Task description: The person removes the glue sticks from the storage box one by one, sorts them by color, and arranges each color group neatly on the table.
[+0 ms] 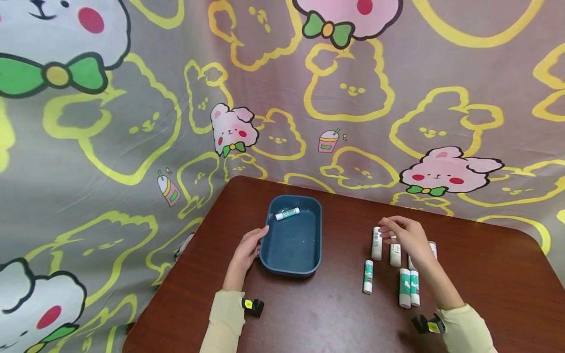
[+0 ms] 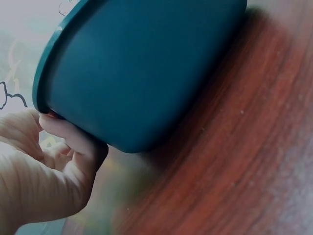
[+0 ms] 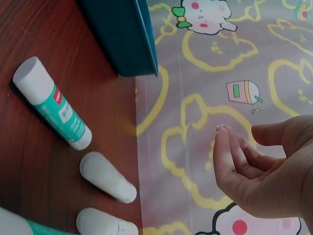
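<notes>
A dark blue plastic bin (image 1: 291, 271) sits left of the table's middle, and a white-and-green glue stick (image 1: 287, 214) lies inside it near the far end. My left hand (image 1: 248, 247) grips the bin's left side, thumb at the rim; the left wrist view shows fingers tucked under the bin's lip (image 2: 41, 78). Over on the right, my right hand (image 1: 408, 238) hovers above several glue sticks, its fingers loosely bent and holding nothing. Nearest below it are a white glue stick (image 1: 376, 243) and another white glue stick (image 1: 395, 255). The right forearm partly covers others.
Closer to me lie a slim green-labelled glue stick (image 1: 368, 277) and a side-by-side pair of glue sticks (image 1: 404, 288). The brown wooden table (image 1: 318, 314) has rounded corners. A cartoon-print curtain (image 1: 282, 88) hangs along its far and left sides.
</notes>
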Action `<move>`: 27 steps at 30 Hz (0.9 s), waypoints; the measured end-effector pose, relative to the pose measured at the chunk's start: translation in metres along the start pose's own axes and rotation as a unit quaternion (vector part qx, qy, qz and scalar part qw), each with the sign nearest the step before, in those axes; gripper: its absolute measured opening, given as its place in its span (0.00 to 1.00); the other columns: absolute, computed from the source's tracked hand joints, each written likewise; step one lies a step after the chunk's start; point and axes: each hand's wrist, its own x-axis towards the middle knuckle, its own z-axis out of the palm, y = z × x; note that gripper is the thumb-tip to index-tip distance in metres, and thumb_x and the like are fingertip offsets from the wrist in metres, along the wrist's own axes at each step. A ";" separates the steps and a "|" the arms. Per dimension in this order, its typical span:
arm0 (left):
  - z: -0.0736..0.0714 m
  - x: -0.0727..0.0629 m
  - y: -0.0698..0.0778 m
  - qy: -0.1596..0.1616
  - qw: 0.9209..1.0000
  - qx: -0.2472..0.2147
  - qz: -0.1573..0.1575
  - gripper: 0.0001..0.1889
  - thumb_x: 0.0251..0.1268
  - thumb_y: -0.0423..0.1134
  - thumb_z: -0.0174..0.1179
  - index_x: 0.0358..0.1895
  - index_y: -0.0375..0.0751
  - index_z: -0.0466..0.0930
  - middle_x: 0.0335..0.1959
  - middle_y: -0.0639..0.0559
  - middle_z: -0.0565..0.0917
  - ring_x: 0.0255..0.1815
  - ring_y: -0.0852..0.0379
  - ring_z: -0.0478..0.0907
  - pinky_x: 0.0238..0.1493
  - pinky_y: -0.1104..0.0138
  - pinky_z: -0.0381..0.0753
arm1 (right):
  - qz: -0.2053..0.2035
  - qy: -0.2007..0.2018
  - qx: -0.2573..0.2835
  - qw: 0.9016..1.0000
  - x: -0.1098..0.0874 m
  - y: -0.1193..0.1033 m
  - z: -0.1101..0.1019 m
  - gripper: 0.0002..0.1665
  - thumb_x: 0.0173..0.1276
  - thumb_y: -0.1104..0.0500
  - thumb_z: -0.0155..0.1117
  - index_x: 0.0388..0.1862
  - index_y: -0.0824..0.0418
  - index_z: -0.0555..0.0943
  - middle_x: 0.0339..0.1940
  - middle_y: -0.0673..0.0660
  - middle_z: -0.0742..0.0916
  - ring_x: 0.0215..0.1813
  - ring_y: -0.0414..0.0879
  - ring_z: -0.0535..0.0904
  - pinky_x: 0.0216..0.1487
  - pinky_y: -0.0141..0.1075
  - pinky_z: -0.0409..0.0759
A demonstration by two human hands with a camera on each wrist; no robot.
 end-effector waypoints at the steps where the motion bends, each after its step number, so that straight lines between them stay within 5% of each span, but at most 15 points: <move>1: 0.000 -0.001 0.001 0.002 1.000 0.006 0.001 0.16 0.79 0.45 0.59 0.33 0.39 0.74 0.22 0.54 0.70 0.17 0.63 0.65 0.20 0.74 0.65 | -0.003 -0.002 0.003 1.000 0.001 -0.001 0.002 0.27 0.84 0.52 0.55 0.59 0.79 0.77 0.42 0.66 0.89 0.36 0.41 0.86 0.38 0.33 0.86; 10: 0.000 -0.007 0.007 0.034 0.997 0.070 0.008 0.20 0.80 0.47 0.56 0.25 0.44 0.68 0.18 0.55 0.65 0.18 0.62 0.60 0.19 0.72 0.60 | -0.018 -0.021 -0.003 1.000 0.009 -0.011 0.017 0.27 0.83 0.51 0.56 0.58 0.77 0.78 0.42 0.69 0.89 0.37 0.41 0.88 0.38 0.34 0.86; 27: 0.004 -0.005 0.008 0.019 0.998 0.062 -0.004 0.16 0.79 0.44 0.56 0.29 0.42 0.70 0.21 0.54 0.66 0.19 0.63 0.61 0.19 0.73 0.65 | -0.025 -0.047 0.040 0.998 0.025 -0.025 0.041 0.23 0.83 0.55 0.57 0.57 0.78 0.78 0.39 0.66 0.89 0.35 0.39 0.87 0.40 0.35 0.87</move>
